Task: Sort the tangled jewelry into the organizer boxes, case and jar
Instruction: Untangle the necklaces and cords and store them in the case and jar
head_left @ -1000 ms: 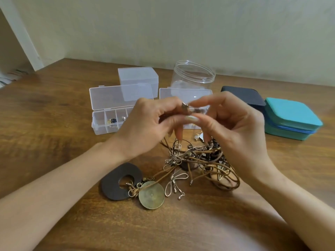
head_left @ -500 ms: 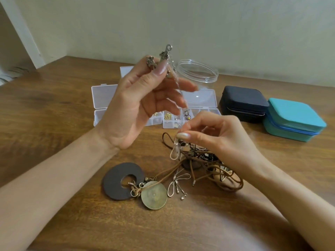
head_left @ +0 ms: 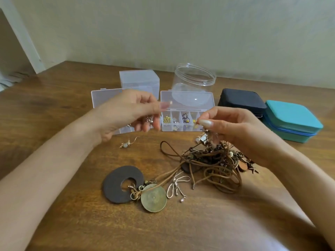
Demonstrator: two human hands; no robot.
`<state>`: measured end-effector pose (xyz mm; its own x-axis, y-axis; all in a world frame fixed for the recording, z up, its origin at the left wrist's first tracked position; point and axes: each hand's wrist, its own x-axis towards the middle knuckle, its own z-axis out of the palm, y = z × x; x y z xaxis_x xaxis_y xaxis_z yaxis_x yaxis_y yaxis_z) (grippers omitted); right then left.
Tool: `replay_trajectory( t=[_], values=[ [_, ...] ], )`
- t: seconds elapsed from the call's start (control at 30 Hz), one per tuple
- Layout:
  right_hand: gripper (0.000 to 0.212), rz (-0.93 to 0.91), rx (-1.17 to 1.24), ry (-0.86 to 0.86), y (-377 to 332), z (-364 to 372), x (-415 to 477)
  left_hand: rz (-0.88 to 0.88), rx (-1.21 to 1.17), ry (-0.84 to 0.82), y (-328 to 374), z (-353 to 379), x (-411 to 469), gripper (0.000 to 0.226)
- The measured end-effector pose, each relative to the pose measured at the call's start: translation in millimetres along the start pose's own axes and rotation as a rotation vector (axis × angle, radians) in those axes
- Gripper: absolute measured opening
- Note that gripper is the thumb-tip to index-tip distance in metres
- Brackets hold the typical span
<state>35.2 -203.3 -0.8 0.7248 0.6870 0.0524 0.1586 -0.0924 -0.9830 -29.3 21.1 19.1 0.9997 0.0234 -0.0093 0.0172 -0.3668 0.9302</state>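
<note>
Right grip point(head_left: 235, 134) pinches the top of the tangle point(head_left: 213, 160), thumb and forefinger tight, and the rest of the brown-cord knot lies on the surface point(head_left: 54, 105) just below. Left grip point(head_left: 126, 113) is a blur, fingers curled over the left organizer box point(head_left: 105, 98). Whether it holds anything, I cannot tell.

Here's the risk: if I pull up hard, the cords cinch tighter and drag the dark ring pendant point(head_left: 119, 183) and brass disc point(head_left: 153, 198) along. A sideways jerk could knock the open right organizer box point(head_left: 181, 130), mixing its sorted bits, or flick the loose earring point(head_left: 128, 143) away.
</note>
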Motion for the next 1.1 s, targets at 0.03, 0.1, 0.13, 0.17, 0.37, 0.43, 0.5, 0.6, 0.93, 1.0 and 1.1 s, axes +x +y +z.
replay_trajectory(
  t=[0.03, 0.1, 0.13, 0.17, 0.37, 0.43, 0.5, 0.6, 0.93, 1.0, 1.1],
  values=[
    [0.020, 0.004, -0.002, -0.032, 0.2, -2.5, 0.4, -0.032, 0.053, -0.031, -1.6, 1.6, 0.3, 0.027],
    [0.025, -0.002, -0.009, -0.067, 0.4, -5.8, 0.6, -0.072, 0.128, -0.064, -6.1, 4.2, 2.0, 0.023],
    [0.026, -0.008, -0.009, -0.069, 0.5, -6.8, 0.4, -0.082, 0.165, -0.077, -8.8, 4.3, 3.1, 0.022],
    [0.027, -0.014, -0.009, -0.064, 0.2, -6.9, 0.7, -0.092, 0.214, -0.093, -11.4, 3.7, 4.2, 0.023],
    [0.028, -0.035, -0.168, -0.040, -0.5, 3.2, -0.2, -0.175, 0.468, -0.284, -23.8, 4.9, 8.1, 0.015],
    [0.026, -0.039, -0.254, -0.042, -0.2, 6.9, 0.0, -0.179, 0.507, -0.312, -24.5, 4.5, 8.1, 0.012],
    [0.024, -0.037, -0.303, -0.075, -1.3, 7.6, -0.3, -0.179, 0.537, -0.336, -24.2, 1.9, 7.8, 0.011],
    [0.030, -0.048, -0.424, -0.154, -3.3, 1.7, -1.9, -0.147, 0.634, -0.333, -26.6, -1.1, 8.7, 0.012],
    [0.022, -0.218, 0.091, -0.004, -3.5, -17.9, 0.7, -0.114, 0.738, -0.265, -28.8, -4.8, 9.0, 0.017],
    [0.018, -0.189, 0.198, 0.028, -2.6, -16.6, 1.8, -0.112, 0.768, -0.244, -28.3, -5.3, 8.8, 0.016],
    [0.013, -0.180, 0.176, 0.054, -3.0, -14.6, 1.0, -0.090, 0.831, -0.210, -27.8, -4.1, 9.8, 0.016]
  ],
)
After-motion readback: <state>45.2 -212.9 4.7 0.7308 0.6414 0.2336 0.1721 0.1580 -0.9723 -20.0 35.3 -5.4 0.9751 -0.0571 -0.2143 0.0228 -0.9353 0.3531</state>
